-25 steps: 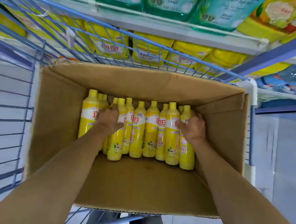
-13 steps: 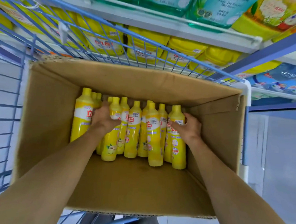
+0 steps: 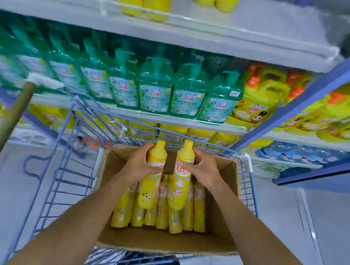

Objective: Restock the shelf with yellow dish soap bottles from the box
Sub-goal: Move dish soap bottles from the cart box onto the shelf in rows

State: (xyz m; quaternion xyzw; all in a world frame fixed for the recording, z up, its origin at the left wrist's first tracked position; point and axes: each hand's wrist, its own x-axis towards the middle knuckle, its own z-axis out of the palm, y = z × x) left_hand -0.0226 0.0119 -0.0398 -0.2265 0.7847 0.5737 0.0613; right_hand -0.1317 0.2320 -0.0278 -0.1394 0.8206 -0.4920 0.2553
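Observation:
My left hand grips a yellow dish soap bottle by its upper body, lifted above the cardboard box. A second yellow bottle is held the same way in my right hand. Both bottles stand nearly upright, caps pointing at the shelves. Several more yellow bottles remain standing in a row inside the box. On the top shelf stand a few yellow bottles, with bare shelf to their right.
The box sits in a blue wire cart. Green pump bottles fill the middle shelf, with yellow jugs to their right. A wooden pole leans at the left. A blue shelf upright runs diagonally at right.
Both hands have each closed on a bottle and raised it out of the row in the box. The view has tilted up, showing the higher shelves.

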